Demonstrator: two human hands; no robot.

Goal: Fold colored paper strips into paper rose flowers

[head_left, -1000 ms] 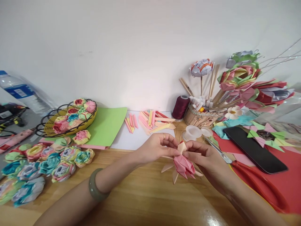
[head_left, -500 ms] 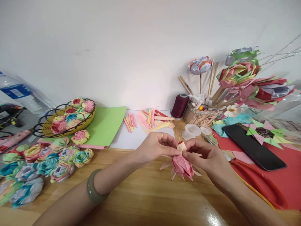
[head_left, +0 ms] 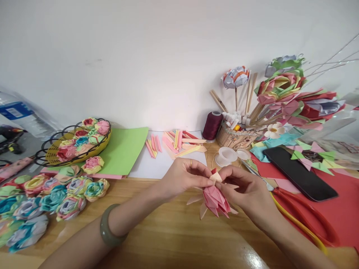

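Observation:
A pink folded paper flower [head_left: 215, 200] with pale pointed outer petals hangs between my hands, above the wooden table. My left hand [head_left: 187, 175] pinches its cream-coloured top between thumb and fingers; a ring and a green bangle show on that arm. From the other side, my right hand [head_left: 241, 183] grips the same upper end, thumb and forefinger closed. A bit of red paper peeks out above the cream fold. The fingertips partly cover where the petals join.
Folded paper strips [head_left: 182, 142] lie on white paper behind. Left are a yellow basket [head_left: 50, 155] and several paper flowers [head_left: 56, 196]. Right are a thread spool [head_left: 212, 126], scissors [head_left: 311, 220], a phone [head_left: 300, 173] and a holder [head_left: 235, 137] with paper flowers on sticks.
The view has shifted slightly, so most things sit a little further left. The flower's cream top has tilted a little under my fingers; both hands keep their grip.

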